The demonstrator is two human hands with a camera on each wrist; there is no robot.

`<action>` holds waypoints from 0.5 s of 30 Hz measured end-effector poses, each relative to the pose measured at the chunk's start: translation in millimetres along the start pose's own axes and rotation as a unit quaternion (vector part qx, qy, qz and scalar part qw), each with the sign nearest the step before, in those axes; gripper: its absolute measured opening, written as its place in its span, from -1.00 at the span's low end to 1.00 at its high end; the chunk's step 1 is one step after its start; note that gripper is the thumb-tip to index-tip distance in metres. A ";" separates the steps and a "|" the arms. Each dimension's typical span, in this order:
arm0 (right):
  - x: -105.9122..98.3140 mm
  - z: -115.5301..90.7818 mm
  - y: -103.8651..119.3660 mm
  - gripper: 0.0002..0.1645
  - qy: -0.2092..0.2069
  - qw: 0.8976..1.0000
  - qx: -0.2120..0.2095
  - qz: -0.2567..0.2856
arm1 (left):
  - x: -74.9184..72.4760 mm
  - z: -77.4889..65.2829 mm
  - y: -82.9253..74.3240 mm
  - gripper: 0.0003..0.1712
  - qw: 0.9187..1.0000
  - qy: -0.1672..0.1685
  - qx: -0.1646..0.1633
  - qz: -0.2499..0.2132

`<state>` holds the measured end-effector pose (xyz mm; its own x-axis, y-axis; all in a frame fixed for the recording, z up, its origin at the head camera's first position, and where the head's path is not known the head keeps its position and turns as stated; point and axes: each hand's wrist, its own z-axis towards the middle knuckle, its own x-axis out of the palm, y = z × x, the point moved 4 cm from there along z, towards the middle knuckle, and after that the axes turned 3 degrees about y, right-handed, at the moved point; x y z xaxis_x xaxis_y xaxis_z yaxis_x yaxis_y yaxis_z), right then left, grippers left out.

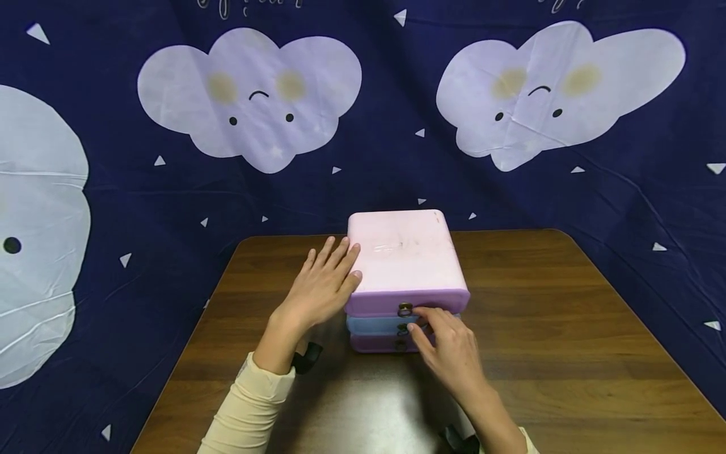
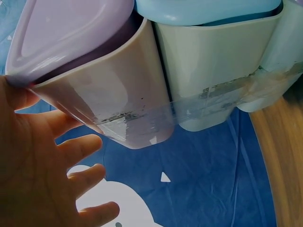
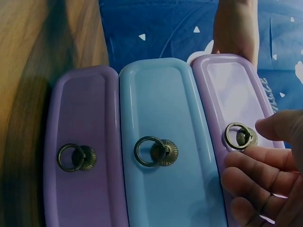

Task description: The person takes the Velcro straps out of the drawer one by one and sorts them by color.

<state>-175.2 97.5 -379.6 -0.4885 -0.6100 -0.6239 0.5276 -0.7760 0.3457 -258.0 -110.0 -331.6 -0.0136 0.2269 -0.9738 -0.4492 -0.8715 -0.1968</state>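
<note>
A small three-drawer box (image 1: 405,252) with a pale pink top stands on the table. Its drawer fronts are purple at the top, blue (image 3: 163,109) in the middle and purple (image 3: 85,118) at the bottom, each with a bronze ring pull. My left hand (image 1: 320,284) rests against the box's left upper edge, fingers spread. At the front, my right hand (image 1: 450,347) is at the top drawer's ring pull (image 3: 236,136). Its index fingertip lies right by the ring, with the thumb apart on the other side. In the left wrist view, a narrow gap shows behind the purple drawer front (image 2: 75,33).
The box stands on a brown wood-grain table (image 1: 567,328). Behind hangs a dark blue cloth (image 1: 397,145) with white clouds and triangles. Clear tape (image 2: 142,120) runs across the side of the box's tiers.
</note>
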 end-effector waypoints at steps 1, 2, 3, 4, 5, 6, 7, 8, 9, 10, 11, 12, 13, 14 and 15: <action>0.5 0.1 0.4 -0.72 0.001 1.000 0.002 0.000 | -0.1 0.1 -0.1 -0.35 1.000 -0.001 0.001 0.000; 1.2 0.2 0.8 -0.72 0.002 1.000 0.004 0.001 | -0.2 0.2 -0.2 -0.35 1.000 -0.002 0.002 0.000; 1.8 0.2 1.3 -0.72 0.002 1.000 0.005 0.001 | -0.2 0.4 -0.3 -0.35 1.000 -0.003 0.003 -0.001; 2.4 -0.1 1.5 -0.72 0.001 1.000 0.008 0.002 | -0.1 0.4 -0.2 -0.35 1.000 -0.004 0.004 -0.002; 3.0 -0.2 1.8 -0.73 0.001 1.000 0.010 0.003 | -0.1 0.5 -0.3 -0.35 1.000 -0.005 0.005 -0.001; 3.5 -0.3 2.0 -0.72 0.000 1.000 0.014 0.004 | 0.0 0.6 -0.1 -0.35 1.000 -0.006 0.005 0.000; 4.2 -0.4 2.1 -0.73 0.000 1.000 0.018 0.004 | 0.0 0.5 0.0 -0.35 1.000 -0.006 0.005 0.000; 4.9 -0.5 2.1 -0.73 0.000 1.000 0.023 0.007 | 0.1 0.5 0.2 -0.35 1.000 -0.006 0.005 -0.001; 5.5 -0.6 2.1 -0.73 0.002 0.999 0.030 0.011 | 0.1 0.4 0.4 -0.35 1.000 -0.006 0.005 -0.002; 6.3 -0.5 2.0 -0.73 0.005 0.999 0.039 0.014 | 0.2 0.3 0.5 -0.35 1.000 -0.005 0.005 -0.002; 7.2 -0.4 1.8 -0.73 0.011 0.998 0.051 0.019 | 0.2 0.3 0.7 -0.35 1.000 -0.004 0.005 -0.003; 8.1 -0.4 1.4 -0.73 0.018 0.997 0.066 0.025 | 0.3 0.2 0.9 -0.35 1.000 -0.003 0.004 -0.004; 9.3 -0.5 0.9 -0.74 0.026 0.996 0.084 0.033 | 0.3 0.0 1.1 -0.35 1.000 -0.003 0.004 -0.004; 10.2 -0.7 0.3 -0.74 0.036 0.993 0.103 0.043 | 0.3 0.0 1.2 -0.35 1.000 -0.003 0.004 -0.004; 11.5 -1.1 -0.5 -0.75 0.048 0.989 0.125 0.056 | 0.4 -0.1 1.4 -0.35 1.000 -0.003 0.004 -0.003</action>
<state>-180.4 91.0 -387.7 -0.3615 -0.6859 -0.6315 0.3801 -0.7269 0.5719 -258.5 -111.2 -332.2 -0.0152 0.2353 -0.9718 -0.4568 -0.8662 -0.2026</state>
